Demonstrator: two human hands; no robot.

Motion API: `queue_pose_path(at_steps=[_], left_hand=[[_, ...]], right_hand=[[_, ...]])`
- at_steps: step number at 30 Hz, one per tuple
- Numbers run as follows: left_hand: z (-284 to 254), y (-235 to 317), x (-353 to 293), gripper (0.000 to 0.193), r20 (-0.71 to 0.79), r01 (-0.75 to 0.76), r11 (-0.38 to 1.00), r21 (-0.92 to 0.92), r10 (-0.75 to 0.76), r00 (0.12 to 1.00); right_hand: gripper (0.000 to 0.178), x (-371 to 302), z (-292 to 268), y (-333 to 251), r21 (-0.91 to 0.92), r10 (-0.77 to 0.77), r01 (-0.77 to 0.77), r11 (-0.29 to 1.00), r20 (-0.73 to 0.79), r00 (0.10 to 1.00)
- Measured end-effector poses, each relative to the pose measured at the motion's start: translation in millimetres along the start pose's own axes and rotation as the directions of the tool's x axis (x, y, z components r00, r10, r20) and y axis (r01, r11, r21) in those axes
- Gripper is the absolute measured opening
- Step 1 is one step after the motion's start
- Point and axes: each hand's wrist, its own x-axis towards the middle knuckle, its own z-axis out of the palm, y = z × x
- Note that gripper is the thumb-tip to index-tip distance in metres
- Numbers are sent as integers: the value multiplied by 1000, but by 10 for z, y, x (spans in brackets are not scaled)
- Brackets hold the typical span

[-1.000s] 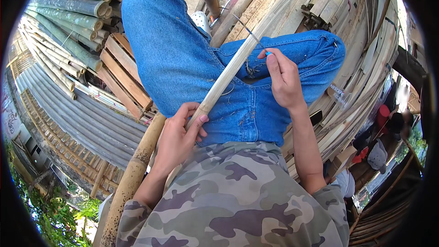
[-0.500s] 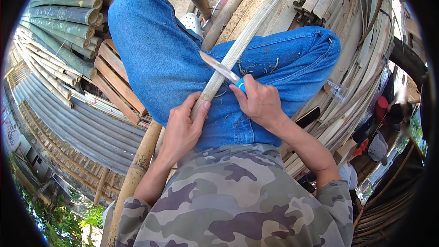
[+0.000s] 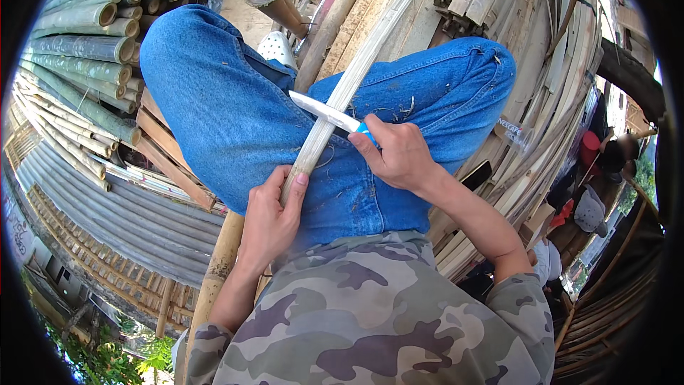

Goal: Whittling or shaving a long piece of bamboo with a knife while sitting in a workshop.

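Observation:
A long pale bamboo strip (image 3: 352, 78) slants across my lap, from near my waist up and away to the right. Its near end is pinched between the thumb and fingers of my left hand (image 3: 274, 207). My right hand (image 3: 401, 153) is closed round the blue handle of a knife (image 3: 324, 110). The blade lies across the strip, a little beyond my left hand, with its tip pointing left. Most of the handle is hidden in my fist. Thin shavings cling to my jeans (image 3: 214, 100) around the strip.
Cut bamboo poles (image 3: 85, 53) are stacked at the far left. An upright bamboo tube (image 3: 274, 3) stands ahead, by my white shoe (image 3: 276, 50). Split bamboo slats (image 3: 534, 107) lie to the right, near a dark phone-like object (image 3: 477, 175). Corrugated sheeting (image 3: 135, 214) is at left.
Both hands, the strip and the knife appear slightly further left, as the whole view has shifted. The blade still crosses the strip, and both grips stay the same.

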Motion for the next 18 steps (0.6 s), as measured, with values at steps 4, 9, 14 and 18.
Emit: queue_pose_path(at_steps=[4, 9, 14, 18], left_hand=[[-14, -21, 15, 33, 20, 4, 1000, 1, -4, 1000], [8, 0, 26, 32, 11, -9, 999, 32, 9, 1000], [15, 12, 38, 32, -2, -21, 998, 52, 21, 1000], [26, 23, 29, 31, -15, -41, 995, 87, 42, 999]], right_hand=[[41, -65, 38, 31, 96, -87, 81, 992, 53, 995], [44, 68, -40, 134, 8, -3, 4, 1000, -76, 997], [45, 165, -92, 260, -65, -42, 34, 997, -112, 993], [47, 268, -170, 326, -133, 6, -30, 991, -179, 984]])
